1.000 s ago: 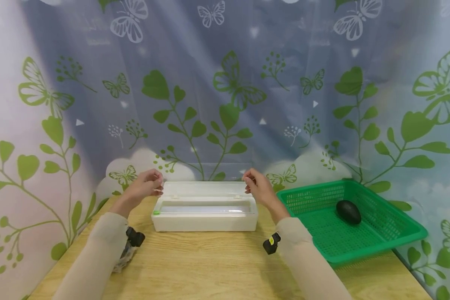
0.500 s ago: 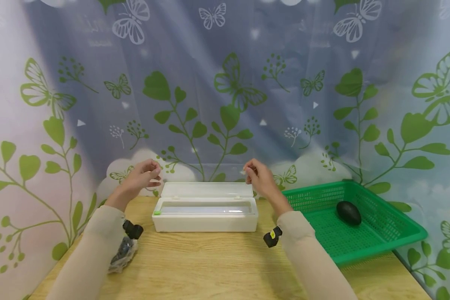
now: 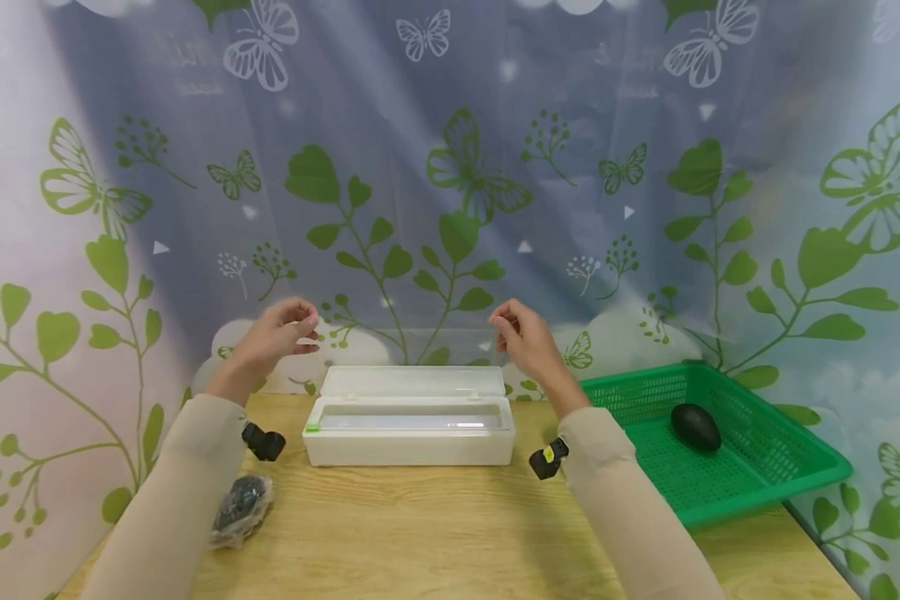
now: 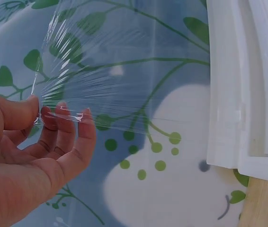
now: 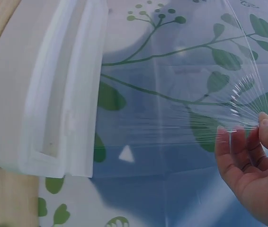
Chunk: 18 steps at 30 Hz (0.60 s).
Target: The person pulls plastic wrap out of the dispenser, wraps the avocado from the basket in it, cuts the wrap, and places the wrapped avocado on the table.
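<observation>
Stretched between both hands is a sheet of clear plastic wrap (image 4: 77, 75), nearly invisible in the head view. My left hand (image 3: 273, 337) pinches one corner between thumb and fingers, where creases fan out in the left wrist view. At the other corner my right hand (image 3: 525, 342) pinches the film the same way, and the right wrist view shows the plastic wrap (image 5: 233, 99) gathered at the fingertips. Below and between the hands stands a white wrap dispenser box (image 3: 411, 448), its lid (image 3: 412, 382) raised at the back. A green slider (image 3: 312, 427) sits at its left end.
To the right a green plastic basket (image 3: 765, 492) holds a dark, egg-shaped avocado (image 3: 695, 427). Beside the left forearm, a dark item wrapped in film (image 3: 242, 510) lies on the wooden table (image 3: 390, 533). A patterned curtain (image 3: 390, 167) hangs close behind the dispenser.
Both hands have risen above the dispenser, drawing the film up with them. The left hand also shifted slightly left, and more of the wrapped dark item shows beside the left forearm.
</observation>
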Each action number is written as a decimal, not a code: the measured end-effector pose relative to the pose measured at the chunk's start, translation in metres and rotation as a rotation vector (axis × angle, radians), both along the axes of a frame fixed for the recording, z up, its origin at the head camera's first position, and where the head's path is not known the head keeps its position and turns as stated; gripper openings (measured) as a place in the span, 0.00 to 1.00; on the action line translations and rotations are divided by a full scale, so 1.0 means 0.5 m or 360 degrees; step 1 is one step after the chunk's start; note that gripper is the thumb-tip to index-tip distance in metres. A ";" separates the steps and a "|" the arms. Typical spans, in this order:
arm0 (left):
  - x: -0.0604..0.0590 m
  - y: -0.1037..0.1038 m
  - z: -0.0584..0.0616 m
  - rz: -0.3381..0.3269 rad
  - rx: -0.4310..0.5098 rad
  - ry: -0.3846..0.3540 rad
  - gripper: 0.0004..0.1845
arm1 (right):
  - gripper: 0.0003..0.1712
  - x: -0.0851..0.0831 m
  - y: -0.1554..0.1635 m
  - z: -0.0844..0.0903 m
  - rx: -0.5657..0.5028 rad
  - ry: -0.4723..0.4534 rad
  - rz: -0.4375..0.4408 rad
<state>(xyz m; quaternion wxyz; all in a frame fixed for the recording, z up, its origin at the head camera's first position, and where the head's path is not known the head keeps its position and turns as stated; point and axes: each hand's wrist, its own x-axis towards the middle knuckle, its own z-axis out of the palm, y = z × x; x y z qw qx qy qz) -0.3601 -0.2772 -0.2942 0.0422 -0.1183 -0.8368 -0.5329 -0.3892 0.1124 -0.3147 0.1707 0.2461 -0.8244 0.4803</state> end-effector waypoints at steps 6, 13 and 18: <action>0.001 0.001 0.021 0.0038 -0.0004 0.0033 0.08 | 0.11 0.001 0.002 0.024 0.0024 0.0064 -0.0015; 0.002 0.003 0.050 0.0032 -0.0028 0.0074 0.08 | 0.11 0.000 0.004 0.048 -0.0010 0.0061 -0.0030; 0.006 0.006 0.071 0.0033 -0.0043 0.0101 0.08 | 0.13 0.001 0.004 0.065 -0.0021 0.0098 -0.0053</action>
